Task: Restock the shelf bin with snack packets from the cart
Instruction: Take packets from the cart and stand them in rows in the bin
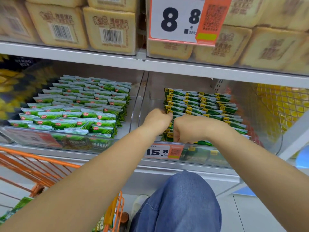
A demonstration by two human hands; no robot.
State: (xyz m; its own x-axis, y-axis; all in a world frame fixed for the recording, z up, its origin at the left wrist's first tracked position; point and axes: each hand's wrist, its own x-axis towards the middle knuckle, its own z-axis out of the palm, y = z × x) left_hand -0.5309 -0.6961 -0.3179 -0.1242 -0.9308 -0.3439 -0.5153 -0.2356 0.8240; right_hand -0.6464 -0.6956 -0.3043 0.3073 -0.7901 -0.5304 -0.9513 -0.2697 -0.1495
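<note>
A clear shelf bin [207, 154] at centre right holds rows of dark green snack packets [205, 104] with yellow corner labels. Both my hands reach into its front left part. My left hand [158, 120] has its fingers curled down onto the packets at the bin's left edge. My right hand [185, 129] sits just to its right, fingers curled down among the front packets. What the fingers hold is hidden by the backs of the hands. The orange cart [55, 166] stands at lower left, with green packets [18, 206] in it.
A neighbouring clear bin [70, 144] on the left is packed with lighter green packets. Tan boxed goods fill the shelf above, behind a price card reading 8.8 [177, 19]. A 15.8 price tag [164, 151] fronts the bin. My denim-clad knee [182, 201] is below.
</note>
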